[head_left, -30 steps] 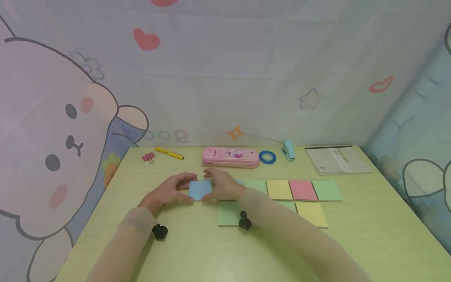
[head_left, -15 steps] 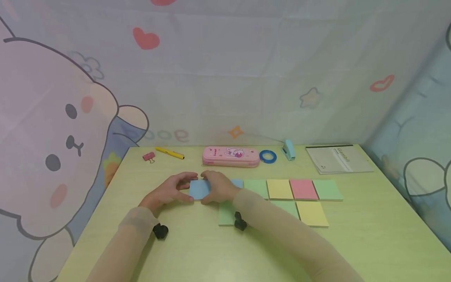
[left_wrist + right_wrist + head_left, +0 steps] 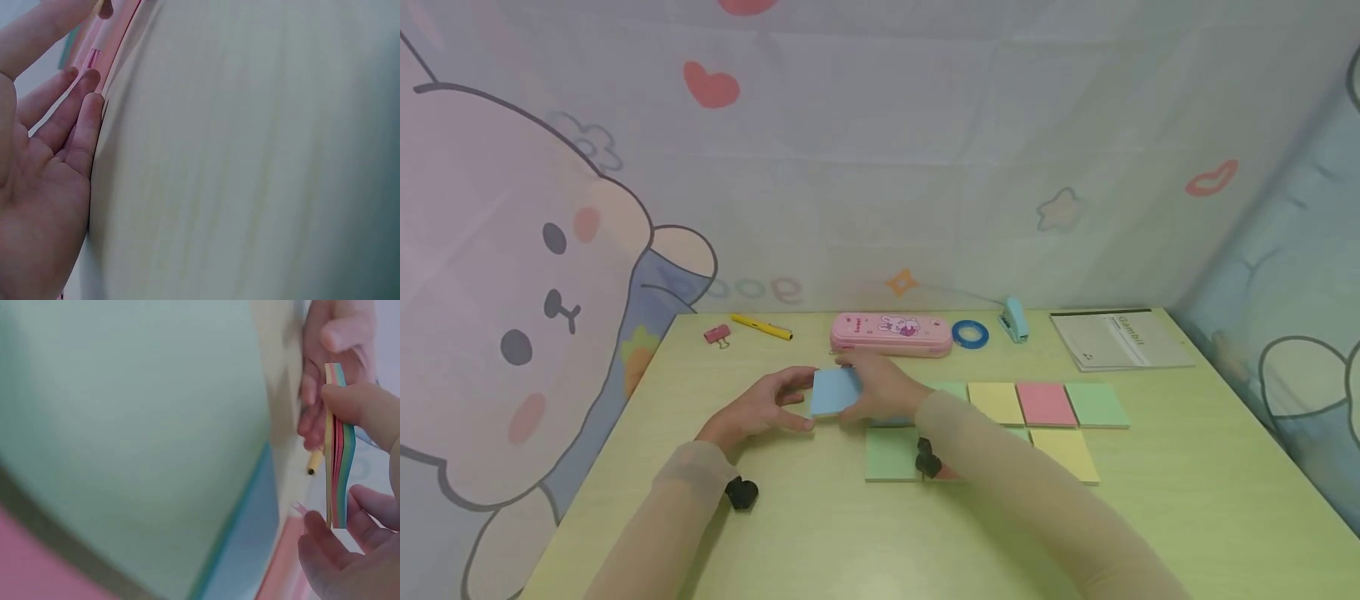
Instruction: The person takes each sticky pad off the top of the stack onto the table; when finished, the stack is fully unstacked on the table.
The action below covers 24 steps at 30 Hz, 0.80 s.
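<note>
My right hand (image 3: 883, 387) pinches a sticky note stack (image 3: 833, 392) by two opposite edges, blue on top. In the right wrist view, the edge of this stack (image 3: 339, 450) shows blue-green, red, pink and yellow layers, held between thumb and fingers above the table. Just left of the stack, my left hand (image 3: 765, 406) has its fingers loosely bent and nothing between them. A blue pad (image 3: 891, 422) lies partly hidden under my right hand. Beside it, a row of green, yellow (image 3: 994, 404), pink (image 3: 1045, 404) and green pads runs right.
A nearer row holds a green pad (image 3: 891, 455) and a yellow pad (image 3: 1063, 455), its middle behind my right forearm. Along the back lie a pink binder clip (image 3: 717, 335), yellow pen (image 3: 762, 326), pink pencil case (image 3: 891, 334), blue tape roll (image 3: 970, 334), stapler (image 3: 1013, 320) and notebook (image 3: 1120, 340).
The blue-topped stack has come up off the table in my right hand, shifting slightly right and back, out of my left hand's fingers. My left hand stays nearly where it was.
</note>
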Tool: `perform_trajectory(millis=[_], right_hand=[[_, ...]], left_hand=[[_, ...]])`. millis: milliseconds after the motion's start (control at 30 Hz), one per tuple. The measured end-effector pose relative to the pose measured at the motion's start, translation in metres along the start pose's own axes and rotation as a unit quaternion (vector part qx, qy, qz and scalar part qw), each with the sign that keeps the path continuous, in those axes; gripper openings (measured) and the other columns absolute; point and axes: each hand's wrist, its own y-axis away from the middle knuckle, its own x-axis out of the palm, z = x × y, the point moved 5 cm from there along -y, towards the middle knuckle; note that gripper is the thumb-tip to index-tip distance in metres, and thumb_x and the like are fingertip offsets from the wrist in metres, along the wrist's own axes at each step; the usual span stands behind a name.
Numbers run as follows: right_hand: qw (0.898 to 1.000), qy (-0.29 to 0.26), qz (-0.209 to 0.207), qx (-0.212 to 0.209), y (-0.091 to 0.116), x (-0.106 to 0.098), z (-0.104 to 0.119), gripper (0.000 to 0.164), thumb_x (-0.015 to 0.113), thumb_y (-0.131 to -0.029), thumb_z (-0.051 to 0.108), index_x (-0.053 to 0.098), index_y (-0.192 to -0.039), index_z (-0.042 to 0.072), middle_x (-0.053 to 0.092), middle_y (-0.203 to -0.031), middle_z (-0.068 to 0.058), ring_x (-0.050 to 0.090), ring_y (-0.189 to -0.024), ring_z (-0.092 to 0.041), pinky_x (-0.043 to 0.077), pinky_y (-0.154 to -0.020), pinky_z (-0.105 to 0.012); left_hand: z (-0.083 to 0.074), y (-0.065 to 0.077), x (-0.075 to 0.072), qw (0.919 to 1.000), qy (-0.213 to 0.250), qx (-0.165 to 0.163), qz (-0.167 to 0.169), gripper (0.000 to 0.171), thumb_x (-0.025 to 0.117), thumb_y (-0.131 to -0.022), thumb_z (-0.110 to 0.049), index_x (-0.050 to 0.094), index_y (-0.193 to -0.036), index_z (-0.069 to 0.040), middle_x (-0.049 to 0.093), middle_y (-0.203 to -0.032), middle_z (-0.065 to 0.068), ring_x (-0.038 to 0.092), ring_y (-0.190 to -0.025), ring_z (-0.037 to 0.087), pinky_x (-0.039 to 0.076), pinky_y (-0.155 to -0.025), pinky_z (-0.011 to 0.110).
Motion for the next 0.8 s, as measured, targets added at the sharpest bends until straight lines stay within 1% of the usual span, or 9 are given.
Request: perform_trajectory(millis=[67,167,233,333,433,533,667,733,800], right_hand=[[1.000,-0.003,-0.005,-0.010,0.005,-0.007,-0.002,0.092,0.093,-0.079,0.030,0.047,-0.154,0.003,0.055,-0.150,-0.011,0.054,-0.126,-0.022,0.046,-0.110,-0.038],[1.000,-0.014,-0.011,-0.020,0.018,-0.022,-0.007,0.090,0.092,-0.080,0.030,0.049,-0.154,0.005,0.057,-0.148,-0.009,0.055,-0.121,-0.022,0.050,-0.105,-0.039],[0.999,-0.029,-0.013,-0.019,0.031,-0.033,-0.011,0.088,0.093,-0.080,0.030,0.050,-0.154,0.009,0.057,-0.147,-0.006,0.056,-0.119,-0.021,0.051,-0.103,-0.040],[0.998,-0.045,-0.015,-0.029,0.053,-0.051,-0.020,0.087,0.094,-0.080,0.029,0.052,-0.154,0.012,0.057,-0.149,-0.004,0.055,-0.123,-0.020,0.052,-0.105,-0.042],[0.997,-0.061,-0.021,-0.034,0.081,-0.067,-0.033,0.087,0.095,-0.079,0.030,0.053,-0.153,0.013,0.054,-0.152,-0.005,0.054,-0.129,-0.021,0.053,-0.105,-0.044],[0.997,-0.073,-0.026,-0.029,0.113,-0.080,-0.051,0.086,0.094,-0.079,0.029,0.053,-0.152,0.009,0.052,-0.153,-0.008,0.054,-0.131,-0.023,0.054,-0.104,-0.045],[0.995,-0.084,-0.043,-0.011,0.153,-0.097,-0.078,0.082,0.094,-0.080,0.026,0.054,-0.149,0.005,0.053,-0.148,-0.011,0.056,-0.125,-0.027,0.055,-0.101,-0.046],[0.995,-0.083,-0.059,-0.001,0.171,-0.106,-0.091,0.081,0.094,-0.080,0.025,0.054,-0.148,0.005,0.055,-0.144,-0.011,0.057,-0.122,-0.029,0.056,-0.099,-0.047],[0.993,-0.086,-0.073,0.014,0.190,-0.114,-0.103,0.080,0.094,-0.080,0.024,0.054,-0.147,0.005,0.055,-0.142,-0.012,0.057,-0.119,-0.031,0.057,-0.096,-0.047]], left_hand=[[-0.001,0.000,0.001,1.0000,-0.002,0.004,0.000,0.090,0.087,-0.084,-0.002,0.037,-0.158,0.004,0.040,-0.162,0.024,0.035,-0.152,0.042,0.030,-0.124,0.054],[-0.002,0.001,0.002,1.0000,-0.005,0.003,0.002,0.087,0.085,-0.086,-0.002,0.037,-0.158,0.005,0.041,-0.163,0.024,0.035,-0.153,0.041,0.030,-0.124,0.054],[-0.003,0.002,0.002,1.0000,-0.008,-0.001,0.000,0.085,0.084,-0.087,-0.003,0.038,-0.158,0.003,0.041,-0.163,0.023,0.035,-0.153,0.040,0.029,-0.124,0.054],[-0.004,0.002,0.002,0.9998,-0.021,-0.005,-0.006,0.082,0.083,-0.089,-0.006,0.040,-0.158,0.002,0.042,-0.163,0.022,0.037,-0.152,0.041,0.029,-0.124,0.054],[-0.002,0.000,0.002,0.9995,-0.026,-0.012,-0.012,0.081,0.084,-0.089,-0.006,0.042,-0.157,0.001,0.043,-0.162,0.021,0.038,-0.151,0.041,0.030,-0.124,0.054],[0.002,-0.002,0.003,0.9994,-0.027,-0.021,-0.011,0.082,0.085,-0.088,-0.008,0.043,-0.157,0.000,0.044,-0.162,0.020,0.039,-0.150,0.041,0.032,-0.123,0.052],[0.005,-0.002,0.002,0.9990,-0.027,-0.034,-0.011,0.084,0.088,-0.085,-0.009,0.044,-0.157,-0.004,0.045,-0.162,0.018,0.041,-0.149,0.041,0.033,-0.123,0.051],[0.005,-0.001,0.000,0.9988,-0.024,-0.039,-0.015,0.085,0.088,-0.084,-0.007,0.045,-0.157,-0.005,0.045,-0.162,0.016,0.041,-0.149,0.040,0.033,-0.123,0.051],[0.006,-0.001,0.001,0.9989,-0.026,-0.038,-0.014,0.085,0.088,-0.084,-0.007,0.045,-0.157,-0.006,0.046,-0.162,0.015,0.041,-0.149,0.040,0.033,-0.123,0.051]])
